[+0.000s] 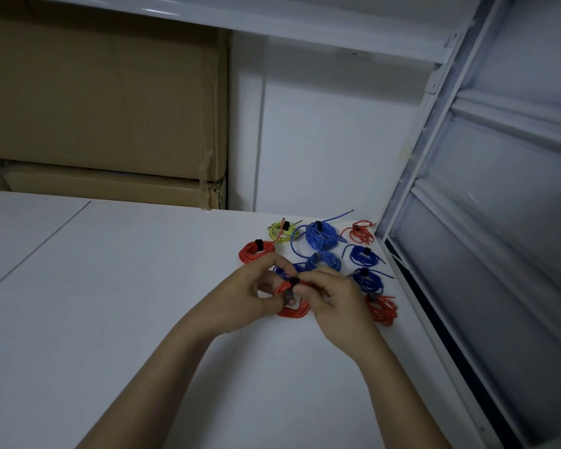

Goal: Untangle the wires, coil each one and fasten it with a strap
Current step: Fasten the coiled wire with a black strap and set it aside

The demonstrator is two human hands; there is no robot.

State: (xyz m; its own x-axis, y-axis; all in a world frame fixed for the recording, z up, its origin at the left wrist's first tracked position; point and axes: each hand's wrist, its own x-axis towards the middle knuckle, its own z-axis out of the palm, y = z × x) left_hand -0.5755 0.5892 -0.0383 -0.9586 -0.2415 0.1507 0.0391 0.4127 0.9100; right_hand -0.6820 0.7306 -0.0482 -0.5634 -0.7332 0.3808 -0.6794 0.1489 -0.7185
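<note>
1. Surface: white tabletop (110,319), matte, w/ a thin seam line running diagonally across its left part. Both forearms reach in from the bottom edge.
2. L hand (246,296): fingers curled round the left side of a red coil (293,311), thumb on top. Coil is held just above the table, near centre-right.
3. R hand (331,296): thumb and forefinger pinch a black strap (293,281) where it wraps the top of the red coil. A grey strap tail hangs below the pinch; whether it is fastened, can't tell.
4. Finished coils lie beyond and right of the hands, each w/ a dark strap:
   - red coil, far left (256,252)
   - yellow-green coil (280,231) at the back
   - large blue coil (319,234), loose end pointing to the wall
   - small red coil, back right (360,234)
   - mid blue coil (324,260), just behind R hand
   - dark blue coil (363,256) near table edge
   - dark blue coil, lower (368,281)
   - red coil, right front (382,309), close to the edge
   - another dark blue one (285,270), partly hidden behind the fingers.
5. Room: stacked cardboard boxes (104,102) behind table, left. White wall panel (321,140) behind the coils. White metal shelf frame (434,157) slants down the right side; a white shelf runs overhead. Light is dim.
</note>
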